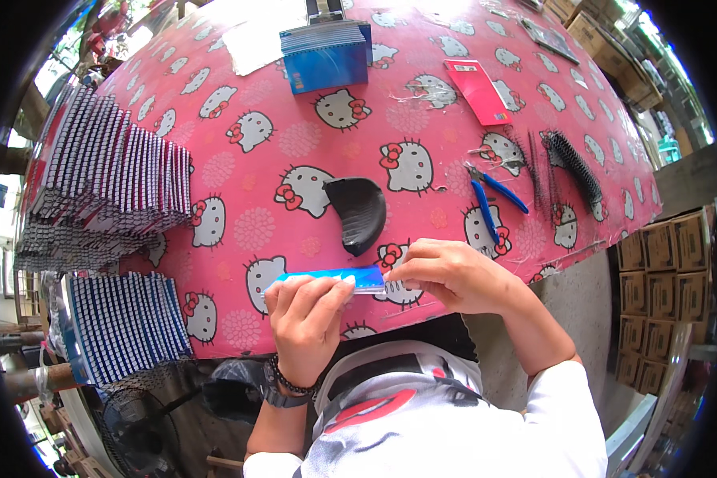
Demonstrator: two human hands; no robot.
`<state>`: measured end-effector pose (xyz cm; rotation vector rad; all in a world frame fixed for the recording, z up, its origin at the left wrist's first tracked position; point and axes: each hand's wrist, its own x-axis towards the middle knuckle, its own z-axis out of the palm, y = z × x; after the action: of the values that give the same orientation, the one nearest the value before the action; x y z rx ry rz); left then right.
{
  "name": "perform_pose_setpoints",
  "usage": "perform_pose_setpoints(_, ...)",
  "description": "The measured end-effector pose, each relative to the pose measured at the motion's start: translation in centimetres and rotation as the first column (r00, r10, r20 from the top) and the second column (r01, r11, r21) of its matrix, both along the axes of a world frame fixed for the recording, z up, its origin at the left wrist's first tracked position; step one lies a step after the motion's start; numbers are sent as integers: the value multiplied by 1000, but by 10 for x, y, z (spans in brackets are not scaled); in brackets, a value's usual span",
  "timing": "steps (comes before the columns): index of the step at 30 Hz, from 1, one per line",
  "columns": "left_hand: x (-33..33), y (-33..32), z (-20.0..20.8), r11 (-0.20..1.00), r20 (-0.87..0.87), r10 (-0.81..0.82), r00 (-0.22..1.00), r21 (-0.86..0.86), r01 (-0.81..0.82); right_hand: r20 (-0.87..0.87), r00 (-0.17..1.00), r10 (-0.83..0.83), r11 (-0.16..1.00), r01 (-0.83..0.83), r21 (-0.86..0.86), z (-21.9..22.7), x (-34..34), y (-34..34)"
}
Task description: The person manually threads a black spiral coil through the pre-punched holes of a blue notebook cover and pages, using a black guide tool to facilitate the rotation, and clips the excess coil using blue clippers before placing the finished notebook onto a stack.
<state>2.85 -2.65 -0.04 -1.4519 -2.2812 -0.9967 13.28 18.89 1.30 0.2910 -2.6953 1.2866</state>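
My left hand (307,319) is closed over a small blue-covered notebook (364,276), pressing it near the table's front edge. At the notebook's right end, my right hand (446,275) pinches what looks like a thin spiral binding coil (396,291); the fingers partly hide it. Just beyond the notebook lies a black curved piece (360,213), like a molded pad. To the right rest blue-handled cutting pliers (490,203) with their handles spread. Past them is a bundle of black spiral coils (573,169), with a few loose coils beside it.
Tall stacks of spiral-bound notebooks (115,171) stand on the left, with a blue-edged stack (127,327) nearer me. A pile of blue booklets (327,68) sits at the far side. A pink-red booklet (478,94) lies far right. Cardboard boxes (663,291) are stacked beyond the pink tablecloth's right edge.
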Motion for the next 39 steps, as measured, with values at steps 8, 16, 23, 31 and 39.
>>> perform_pose_setpoints(8,-15,16,5,1000,15,10,1000,20,-10,-126,991,-37,996,47,78,3,-14,9)
perform_pose_setpoints(16,-12,17,3,1000,44,24,999,19,-25,-53,998,-24,999,26,23,5,-14,11)
perform_pose_setpoints(23,-3,28,4,999,31,38,999,8,-38,-11,995,-96,990,94,-105,4,-9,6)
perform_pose_setpoints(31,4,30,4,999,48,-40,998,-29,41,94,995,-44,998,48,-41,1,-19,2)
perform_pose_setpoints(39,0,25,4,994,71,-93,993,-56,97,133,981,140,939,-174,297,-11,-93,33)
